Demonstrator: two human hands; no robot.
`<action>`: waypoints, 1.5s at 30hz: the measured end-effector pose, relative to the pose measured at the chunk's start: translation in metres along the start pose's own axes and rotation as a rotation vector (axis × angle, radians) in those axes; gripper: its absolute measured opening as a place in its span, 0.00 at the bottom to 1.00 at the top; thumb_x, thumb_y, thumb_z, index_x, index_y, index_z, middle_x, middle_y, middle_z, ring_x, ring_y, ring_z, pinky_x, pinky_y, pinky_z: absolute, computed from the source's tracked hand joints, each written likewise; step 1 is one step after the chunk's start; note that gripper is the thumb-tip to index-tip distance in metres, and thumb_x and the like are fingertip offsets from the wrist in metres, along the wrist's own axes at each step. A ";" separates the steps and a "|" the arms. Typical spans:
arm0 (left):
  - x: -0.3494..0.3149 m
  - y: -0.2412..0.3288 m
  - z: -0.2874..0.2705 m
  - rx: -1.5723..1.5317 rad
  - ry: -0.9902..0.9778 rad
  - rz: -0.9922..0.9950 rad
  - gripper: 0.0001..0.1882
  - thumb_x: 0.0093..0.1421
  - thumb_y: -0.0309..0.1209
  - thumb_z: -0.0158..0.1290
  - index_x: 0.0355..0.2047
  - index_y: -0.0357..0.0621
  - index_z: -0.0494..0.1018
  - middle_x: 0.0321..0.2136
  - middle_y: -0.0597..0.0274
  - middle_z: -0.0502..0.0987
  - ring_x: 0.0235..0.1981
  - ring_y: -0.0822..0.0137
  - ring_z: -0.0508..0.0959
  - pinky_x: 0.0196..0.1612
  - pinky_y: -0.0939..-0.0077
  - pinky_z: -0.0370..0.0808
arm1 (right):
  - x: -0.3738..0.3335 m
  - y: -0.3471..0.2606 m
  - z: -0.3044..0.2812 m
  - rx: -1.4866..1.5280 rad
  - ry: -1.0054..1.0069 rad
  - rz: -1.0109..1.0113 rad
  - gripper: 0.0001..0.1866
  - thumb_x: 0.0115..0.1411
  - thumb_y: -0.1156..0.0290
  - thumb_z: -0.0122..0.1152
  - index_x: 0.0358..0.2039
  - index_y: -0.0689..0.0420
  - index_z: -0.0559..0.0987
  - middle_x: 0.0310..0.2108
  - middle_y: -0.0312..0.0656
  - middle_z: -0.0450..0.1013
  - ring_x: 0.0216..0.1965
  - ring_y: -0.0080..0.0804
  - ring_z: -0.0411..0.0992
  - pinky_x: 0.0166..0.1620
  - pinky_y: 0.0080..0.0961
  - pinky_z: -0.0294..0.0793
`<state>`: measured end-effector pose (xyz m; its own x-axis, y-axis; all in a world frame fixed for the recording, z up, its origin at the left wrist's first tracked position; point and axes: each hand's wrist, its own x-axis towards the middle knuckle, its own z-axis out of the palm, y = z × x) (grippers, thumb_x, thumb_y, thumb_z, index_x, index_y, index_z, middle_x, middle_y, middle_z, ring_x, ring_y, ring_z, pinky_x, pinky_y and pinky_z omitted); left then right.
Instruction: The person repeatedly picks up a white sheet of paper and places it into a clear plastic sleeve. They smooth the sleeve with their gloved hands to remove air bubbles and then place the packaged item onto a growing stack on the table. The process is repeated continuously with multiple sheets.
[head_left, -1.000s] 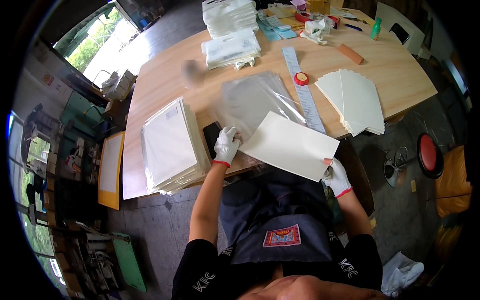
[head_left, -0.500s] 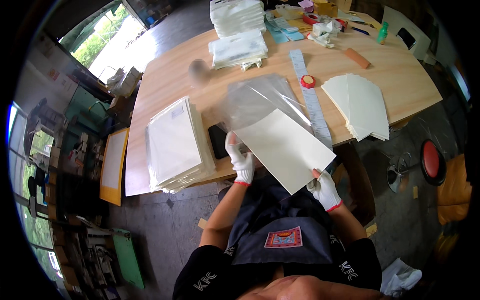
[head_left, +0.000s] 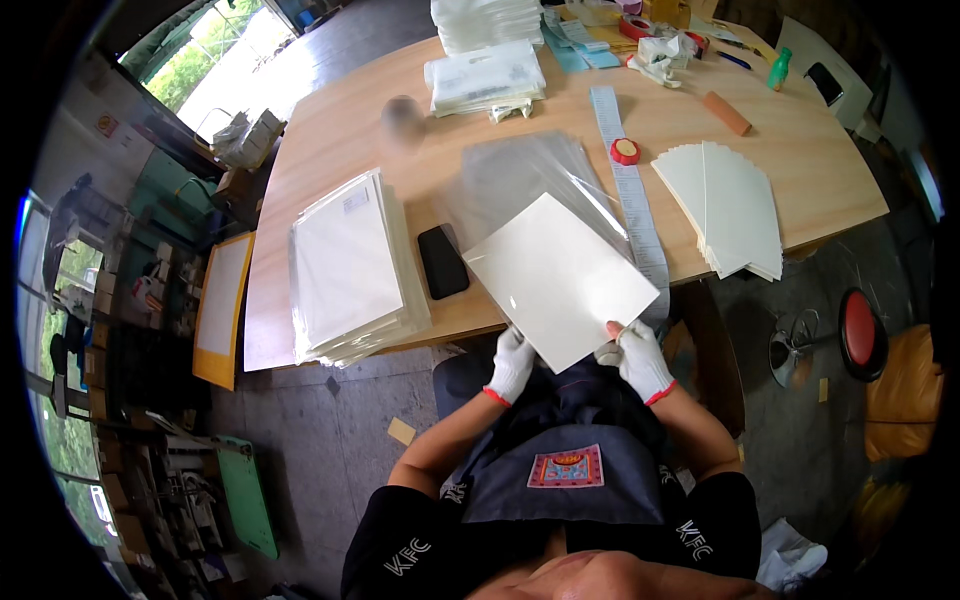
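Observation:
A blank white card sheet (head_left: 562, 280) lies slanted in front of me, its near corner over my lap. My right hand (head_left: 637, 360), in a white work glove, pinches its lower right edge with the thumb on top. At its lower left edge is my gloved left hand (head_left: 511, 366), closed on the edge, its fingertips partly hidden under the sheet. The sheet's far part overlaps a stack of clear plastic sleeves (head_left: 520, 165) on the table. Left of the sleeves sits a black phone (head_left: 441, 262).
A thick pile of sleeved white sheets (head_left: 345, 270) stands at the left. Fanned white cards (head_left: 735, 210) lie at the right, beside a printed paper strip (head_left: 630, 200) bearing a red tape roll (head_left: 625, 152). Bagged bundles (head_left: 487, 75) are stacked at the back. A red stool (head_left: 857, 327) stands right.
My left hand has moved down and right, from the sheet's far left corner to its lower left edge, uncovering the phone. The sheet has shifted slightly left and turned, and my right hand moved with it.

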<state>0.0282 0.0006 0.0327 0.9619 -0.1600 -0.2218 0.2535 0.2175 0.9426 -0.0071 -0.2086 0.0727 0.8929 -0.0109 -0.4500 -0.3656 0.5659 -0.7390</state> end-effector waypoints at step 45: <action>-0.021 0.009 -0.067 -0.153 0.054 -0.326 0.12 0.60 0.36 0.49 0.34 0.37 0.71 0.29 0.59 0.78 0.23 0.72 0.77 0.27 0.81 0.75 | 0.048 0.047 0.102 -1.856 -0.556 -1.169 0.10 0.50 0.62 0.56 0.28 0.52 0.69 0.13 0.34 0.70 0.17 0.30 0.73 0.21 0.29 0.71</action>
<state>0.0176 0.0702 0.0294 0.8307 -0.1942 -0.5217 0.5566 0.3058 0.7725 0.0450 -0.0981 0.0674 0.6712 0.6847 0.2841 0.7356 -0.6625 -0.1412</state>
